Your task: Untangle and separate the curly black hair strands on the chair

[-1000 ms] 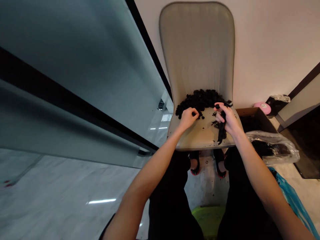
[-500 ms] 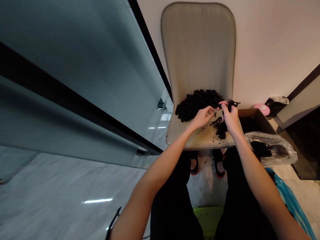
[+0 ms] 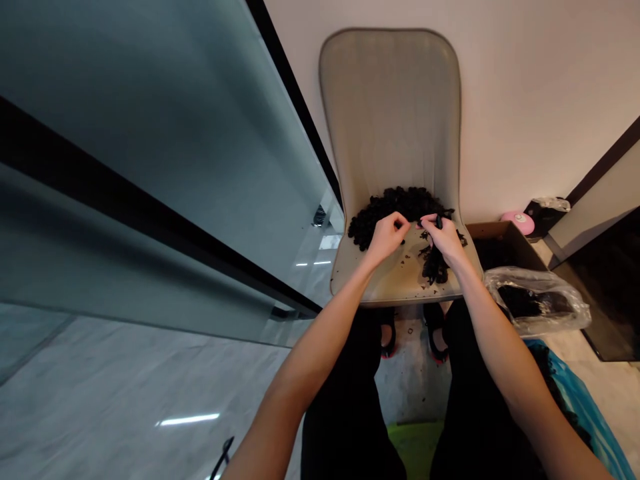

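A heap of small black curly pieces (image 3: 395, 203) lies at the back of a beige chair seat (image 3: 385, 283) in front of me. My left hand (image 3: 387, 233) is curled at the heap's front edge, fingers pinched on something I cannot make out. My right hand (image 3: 443, 237) is closed around a bundle of black strands (image 3: 434, 267) that hangs down onto the seat. The two hands almost touch at the fingertips. Black crumbs are scattered over the seat.
A large glass panel with a black frame (image 3: 150, 200) runs along my left. At the right are a cardboard box (image 3: 505, 237), a clear plastic bag with dark contents (image 3: 537, 300), a pink round object (image 3: 515, 220) and blue plastic (image 3: 575, 393). A green basin (image 3: 413, 440) sits between my legs.
My left hand went from the heap to my right hand, then drew back slightly to the heap's edge. My right hand kept hold of the black bundle, which bunched up shorter.
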A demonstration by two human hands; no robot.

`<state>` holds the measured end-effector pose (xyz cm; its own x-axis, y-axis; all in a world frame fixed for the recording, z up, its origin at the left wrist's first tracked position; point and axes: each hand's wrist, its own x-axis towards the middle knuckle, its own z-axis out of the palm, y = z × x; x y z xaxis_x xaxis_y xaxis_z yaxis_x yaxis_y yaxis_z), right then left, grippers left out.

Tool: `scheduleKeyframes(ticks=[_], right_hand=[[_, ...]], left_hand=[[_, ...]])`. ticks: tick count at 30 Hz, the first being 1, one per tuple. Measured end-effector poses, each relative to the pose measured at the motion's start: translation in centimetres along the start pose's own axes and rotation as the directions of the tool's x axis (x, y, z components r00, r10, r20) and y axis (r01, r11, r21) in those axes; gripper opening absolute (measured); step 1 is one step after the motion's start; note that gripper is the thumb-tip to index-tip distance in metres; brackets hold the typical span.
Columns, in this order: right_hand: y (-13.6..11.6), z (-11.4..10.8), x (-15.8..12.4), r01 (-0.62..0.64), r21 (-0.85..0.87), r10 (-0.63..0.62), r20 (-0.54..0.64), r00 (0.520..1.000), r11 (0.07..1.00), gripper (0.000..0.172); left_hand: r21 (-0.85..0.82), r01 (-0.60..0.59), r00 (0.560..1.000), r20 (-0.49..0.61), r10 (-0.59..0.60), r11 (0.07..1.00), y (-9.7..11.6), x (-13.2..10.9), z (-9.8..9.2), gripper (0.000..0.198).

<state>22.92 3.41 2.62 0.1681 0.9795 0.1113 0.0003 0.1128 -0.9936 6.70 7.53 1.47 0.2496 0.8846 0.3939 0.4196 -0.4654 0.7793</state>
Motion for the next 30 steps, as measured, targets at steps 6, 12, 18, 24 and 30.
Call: scheduleKeyframes(ticks=[6,12,18,24,30], right_hand=[[0.5,-0.1,0.4,-0.022,-0.029,0.023,0.011,1.000,0.999,0.023],[1.1,0.1,0.6,0.047,-0.124,-0.031,0.124,0.992,0.991,0.025],[1.1,-0.8,1.1,0.197,-0.252,-0.191,0.049,0.980,0.947,0.009],[1.0,-2.0,0.8,0.215,-0.352,-0.213,0.046,0.976,0.911,0.008],[1.4,-2.5,1.1,0.218,-0.339,-0.217,0.042,0.975,0.915,0.007]], left_hand=[[-0.014,-0.200,0.971,0.132,0.200,0.980,0.1,-0.2,-0.6,0.032],[0.096,-0.344,0.932,0.160,0.326,0.934,-0.1,-0.9,-1.2,0.015],[0.201,-0.145,0.989,0.034,0.141,0.969,-4.1,0.1,-1.8,0.011],[0.358,0.146,0.986,-0.134,-0.104,0.922,-10.0,1.2,-3.5,0.015],[0.498,0.287,0.947,-0.276,-0.164,0.818,-11.9,3.4,-4.8,0.022]])
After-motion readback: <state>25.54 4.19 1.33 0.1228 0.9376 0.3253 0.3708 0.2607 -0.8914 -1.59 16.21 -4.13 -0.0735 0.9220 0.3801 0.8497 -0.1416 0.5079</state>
